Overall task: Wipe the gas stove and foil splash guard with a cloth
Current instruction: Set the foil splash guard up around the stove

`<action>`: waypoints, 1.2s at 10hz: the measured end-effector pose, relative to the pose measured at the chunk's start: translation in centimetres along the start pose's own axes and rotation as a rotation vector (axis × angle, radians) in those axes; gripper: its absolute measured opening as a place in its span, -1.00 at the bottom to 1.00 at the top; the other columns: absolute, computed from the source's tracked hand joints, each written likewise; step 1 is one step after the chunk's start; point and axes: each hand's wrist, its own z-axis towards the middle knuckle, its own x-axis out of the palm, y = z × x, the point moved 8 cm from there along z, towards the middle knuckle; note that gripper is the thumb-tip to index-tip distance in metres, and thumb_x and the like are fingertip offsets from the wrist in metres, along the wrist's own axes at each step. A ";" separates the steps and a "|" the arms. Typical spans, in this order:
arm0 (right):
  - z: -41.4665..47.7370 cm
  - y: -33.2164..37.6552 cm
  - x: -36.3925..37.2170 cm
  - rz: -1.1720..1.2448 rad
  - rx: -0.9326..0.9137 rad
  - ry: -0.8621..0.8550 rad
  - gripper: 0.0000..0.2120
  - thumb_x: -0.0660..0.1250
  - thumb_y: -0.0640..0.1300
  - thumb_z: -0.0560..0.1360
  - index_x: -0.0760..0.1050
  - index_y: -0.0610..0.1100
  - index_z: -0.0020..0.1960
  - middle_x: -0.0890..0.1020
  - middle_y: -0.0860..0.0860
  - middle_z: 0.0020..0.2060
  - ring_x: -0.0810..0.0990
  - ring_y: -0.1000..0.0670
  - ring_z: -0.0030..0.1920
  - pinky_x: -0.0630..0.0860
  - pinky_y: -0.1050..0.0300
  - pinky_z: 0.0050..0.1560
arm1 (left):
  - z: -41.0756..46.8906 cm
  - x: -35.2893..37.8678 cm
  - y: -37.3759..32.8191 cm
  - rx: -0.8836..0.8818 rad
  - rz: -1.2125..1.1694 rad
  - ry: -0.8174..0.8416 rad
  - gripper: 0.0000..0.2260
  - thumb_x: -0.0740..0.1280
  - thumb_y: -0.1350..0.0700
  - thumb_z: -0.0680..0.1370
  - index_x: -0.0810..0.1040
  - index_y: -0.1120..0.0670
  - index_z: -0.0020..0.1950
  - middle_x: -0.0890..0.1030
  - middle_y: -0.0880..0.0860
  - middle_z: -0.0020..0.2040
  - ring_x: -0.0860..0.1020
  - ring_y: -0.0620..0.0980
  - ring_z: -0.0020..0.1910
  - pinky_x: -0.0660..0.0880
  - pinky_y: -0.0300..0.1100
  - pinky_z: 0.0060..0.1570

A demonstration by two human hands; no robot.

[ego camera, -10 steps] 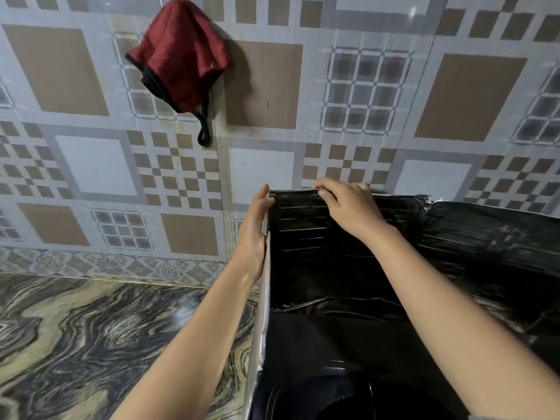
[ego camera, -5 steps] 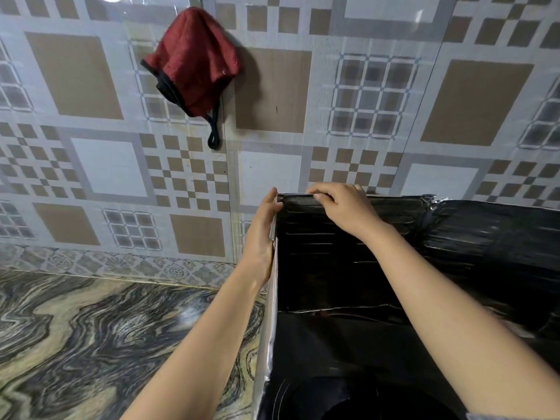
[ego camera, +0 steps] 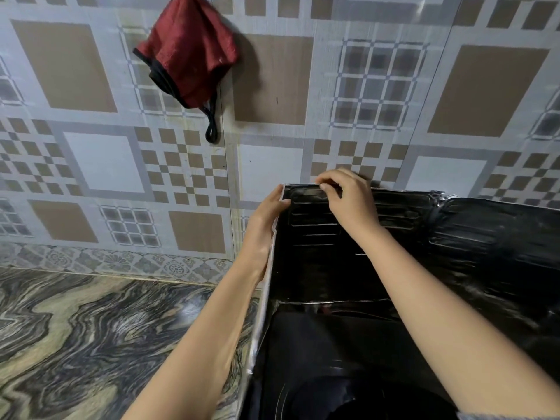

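Note:
A dark, shiny foil splash guard (ego camera: pixel 485 247) stands folded around the back and left side of the black gas stove (ego camera: pixel 327 347). My left hand (ego camera: pixel 265 219) lies flat against the outside of the guard's left panel near its top corner. My right hand (ego camera: pixel 345 197) pinches the top edge of the back panel close to that same corner. A red cloth (ego camera: pixel 189 53) with black trim hangs on the tiled wall, up and to the left of both hands. A round burner ring shows at the bottom edge, partly cut off.
Patterned brown and grey wall tiles (ego camera: pixel 363 86) rise right behind the guard. A marbled stone countertop (ego camera: pixel 91 334) stretches to the left of the stove.
The view shifted slightly. My right hand slid a little left along the guard's top edge toward the corner. My left hand stays against the side panel.

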 end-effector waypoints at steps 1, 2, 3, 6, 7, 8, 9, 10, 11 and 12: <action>0.0 -0.1 -0.3 -0.017 0.009 -0.039 -0.89 0.32 -0.26 0.47 0.60 -0.15 -0.07 0.62 -0.03 -0.12 0.56 -0.02 -0.08 0.54 0.03 -0.03 | -0.8 0.8 0.3 -0.060 -0.051 0.169 -0.60 0.25 0.07 0.52 0.41 0.02 0.37 0.50 0.04 0.32 0.43 0.04 0.34 0.30 0.01 0.35; 0.1 0.0 -0.2 -0.030 0.025 -0.062 -0.91 0.33 -0.27 0.46 0.61 -0.17 -0.09 0.58 -0.04 -0.13 0.55 -0.04 -0.12 0.52 0.05 -0.09 | -1.5 1.5 -0.1 -0.112 -0.275 0.279 -0.72 0.11 0.26 0.58 0.45 0.15 0.25 0.62 0.03 0.04 0.58 -0.01 0.07 0.57 -0.24 -0.04; 0.0 0.3 0.0 -0.057 0.021 -0.086 -0.91 0.34 -0.27 0.45 0.61 -0.16 -0.10 0.59 -0.05 -0.16 0.52 -0.05 -0.08 0.46 0.09 -0.09 | -1.3 1.4 0.8 -0.165 -0.378 0.254 -0.66 0.21 0.17 0.50 0.50 0.13 0.27 0.59 0.14 0.07 0.56 0.09 0.06 0.50 -0.03 0.11; 0.4 0.5 0.5 -0.080 0.026 -0.068 -0.90 0.33 -0.27 0.46 0.61 -0.14 -0.11 0.58 -0.03 -0.16 0.51 -0.06 -0.05 0.50 -0.01 -0.05 | -0.1 1.7 1.0 -0.115 -0.347 0.127 -0.68 0.01 0.18 0.61 0.56 0.13 -0.04 0.63 0.06 -0.24 0.62 -0.06 -0.29 0.54 -0.26 -0.34; 0.2 0.4 0.6 -0.097 0.040 -0.095 -0.90 0.34 -0.26 0.45 0.62 -0.15 -0.10 0.56 -0.03 -0.17 0.49 -0.07 -0.04 0.45 0.07 -0.09 | 0.1 1.6 1.8 -0.118 -0.341 0.111 -0.66 0.05 0.14 0.62 0.60 0.11 -0.13 0.64 0.01 -0.33 0.62 -0.10 -0.36 0.52 -0.31 -0.40; 0.1 0.5 0.7 -0.115 0.052 -0.127 -0.91 0.35 -0.27 0.44 0.63 -0.15 -0.11 0.56 -0.04 -0.17 0.48 -0.07 -0.04 0.39 0.13 -0.11 | 0.1 1.4 1.8 -0.145 -0.314 0.081 -0.72 0.10 0.12 0.60 0.55 0.12 -0.17 0.60 -0.02 -0.46 0.58 -0.12 -0.48 0.46 -0.37 -0.50; 0.0 0.6 0.9 -0.147 0.062 -0.160 -0.92 0.37 -0.29 0.42 0.61 -0.15 -0.15 0.58 -0.03 -0.17 0.51 -0.09 -0.05 0.46 0.04 -0.08 | 0.3 0.9 2.1 -0.162 -0.267 0.070 -0.72 0.11 0.04 0.60 0.58 0.12 -0.09 0.64 0.00 -0.37 0.61 -0.08 -0.38 0.51 -0.24 -0.35; 0.0 0.7 0.9 -0.175 0.065 -0.164 -0.92 0.35 -0.26 0.43 0.59 -0.12 -0.14 0.59 -0.01 -0.15 0.51 -0.09 -0.04 0.45 0.00 -0.03 | 0.1 0.8 2.1 -0.200 -0.224 0.068 -0.71 0.10 0.07 0.59 0.49 0.18 0.18 0.65 -0.01 -0.31 0.62 -0.08 -0.34 0.52 -0.26 -0.36; 0.0 0.8 0.8 -0.215 0.062 -0.163 -0.92 0.35 -0.25 0.44 0.59 -0.10 -0.13 0.60 -0.01 -0.13 0.51 -0.08 -0.03 0.36 0.07 -0.05 | 0.1 0.0 1.9 -0.191 -0.177 0.043 -0.63 0.12 0.06 0.59 0.40 0.21 0.33 0.60 -0.01 -0.19 0.61 -0.15 -0.29 0.52 -0.32 -0.38; -0.1 1.2 0.6 -0.248 0.077 -0.160 -0.91 0.34 -0.25 0.44 0.59 -0.09 -0.13 0.60 0.00 -0.13 0.50 -0.08 -0.02 0.37 0.04 -0.04 | -1.1 -0.2 0.3 -0.186 -0.046 0.050 -0.73 0.12 0.08 0.61 0.43 0.10 0.27 0.55 -0.08 -0.08 0.61 -0.28 -0.29 0.49 -0.43 -0.38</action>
